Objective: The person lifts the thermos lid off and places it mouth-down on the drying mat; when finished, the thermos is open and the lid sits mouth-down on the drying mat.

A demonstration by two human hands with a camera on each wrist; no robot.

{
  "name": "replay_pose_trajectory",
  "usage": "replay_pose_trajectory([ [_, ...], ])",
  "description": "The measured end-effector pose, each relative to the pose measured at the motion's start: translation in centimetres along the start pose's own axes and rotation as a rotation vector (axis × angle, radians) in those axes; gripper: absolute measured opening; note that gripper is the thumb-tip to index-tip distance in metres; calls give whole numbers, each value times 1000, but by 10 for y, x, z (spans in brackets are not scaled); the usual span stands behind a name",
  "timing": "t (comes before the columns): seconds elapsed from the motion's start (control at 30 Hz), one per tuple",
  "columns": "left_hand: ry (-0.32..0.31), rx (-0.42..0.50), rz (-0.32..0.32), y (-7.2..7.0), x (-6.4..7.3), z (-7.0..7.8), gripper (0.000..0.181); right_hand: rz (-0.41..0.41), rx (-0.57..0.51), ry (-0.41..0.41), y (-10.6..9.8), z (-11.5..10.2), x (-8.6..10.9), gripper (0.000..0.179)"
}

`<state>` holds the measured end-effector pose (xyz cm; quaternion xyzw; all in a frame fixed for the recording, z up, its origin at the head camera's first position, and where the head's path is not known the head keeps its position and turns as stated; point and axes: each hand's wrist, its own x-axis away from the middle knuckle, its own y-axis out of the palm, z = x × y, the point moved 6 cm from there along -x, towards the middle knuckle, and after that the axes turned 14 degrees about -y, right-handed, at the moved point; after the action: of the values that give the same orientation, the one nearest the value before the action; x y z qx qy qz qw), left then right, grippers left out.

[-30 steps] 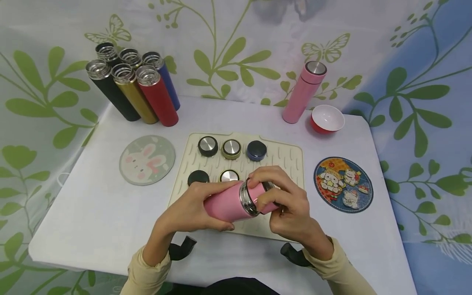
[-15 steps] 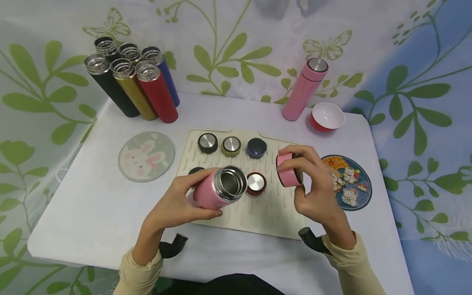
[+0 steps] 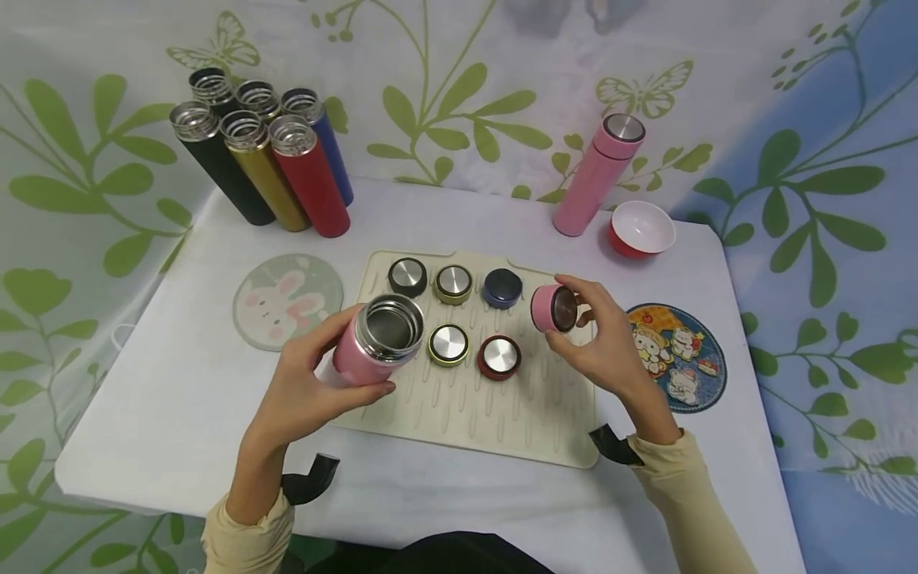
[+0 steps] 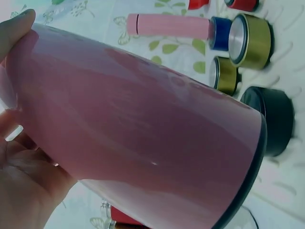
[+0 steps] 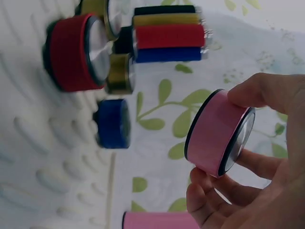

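Observation:
My left hand point(image 3: 297, 391) grips a pink thermos bottle point(image 3: 355, 359) in the air over the left part of the mat. Its steel mouth is uncovered and tilts upward. To the right, my right hand point(image 3: 610, 343) pinches the pink lid point(image 3: 543, 309) between thumb and fingers, above the mat. The lid stands on edge, its metal disc facing right; in the right wrist view the pink lid point(image 5: 214, 133) has dark rings at both edges. Seen from the left wrist, the bottle's side point(image 4: 143, 124) covers much of the frame, beside a black lid point(image 4: 279, 121) on the mat.
On the cream mat point(image 3: 502, 430) sit a black lid point(image 3: 407, 277), a blue lid point(image 3: 502, 288), a red lid point(image 3: 499, 356) and two gold ones. Several lidless bottles point(image 3: 308, 183) stand back left. A capped pink bottle point(image 3: 591, 187), a bowl point(image 3: 641, 229) and two round coasters surround the mat.
The pink lid has come off the bottle. Both hands have drawn apart, the bottle going left and the lid right. Since half a second ago, the lid has turned and the bottle has shifted further left.

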<state>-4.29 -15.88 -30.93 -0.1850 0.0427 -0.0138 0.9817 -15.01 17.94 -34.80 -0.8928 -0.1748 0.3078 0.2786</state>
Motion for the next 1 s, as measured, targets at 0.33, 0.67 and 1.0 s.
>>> replay_pose_trajectory([
  [0.33, 125, 75, 219, -24, 4, 2, 88, -51, 191, 196, 16, 59, -4, 67],
  [0.67, 125, 75, 310, -35, 1, 6, 87, -166, 284, 222, 32, 91, -12, 67],
  [1.0, 90, 104, 423, -45, 1, 8, 88, -191, 295, 233, 39, 105, -11, 69],
])
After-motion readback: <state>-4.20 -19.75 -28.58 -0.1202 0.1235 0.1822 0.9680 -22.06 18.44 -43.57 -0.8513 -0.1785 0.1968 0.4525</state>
